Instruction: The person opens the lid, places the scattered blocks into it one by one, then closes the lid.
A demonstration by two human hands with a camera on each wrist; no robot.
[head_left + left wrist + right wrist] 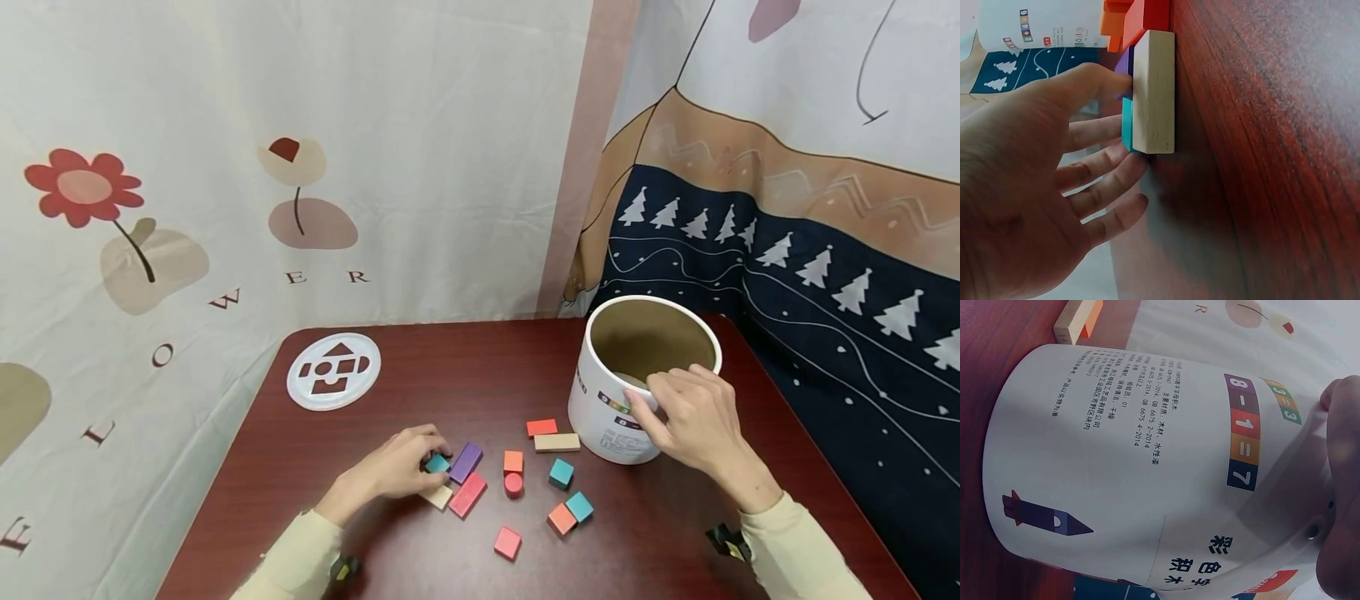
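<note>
1. We see the left hand [393, 465] low over the table [420, 379], its fingers loosely bent, spread and parted from the thumb.
2. The teal block [437, 464] lies in the gap between those fingers and thumb (we cannot tell how firmly, if at all, they touch it).
3. Just beyond the fingertips we find the purple block [466, 462]; the cream block [438, 497] lies on the thumb's near side.
4. Our right hand [697, 417] grips the white bucket [596, 417], fingers curled over its rim, thumb outside.
</note>
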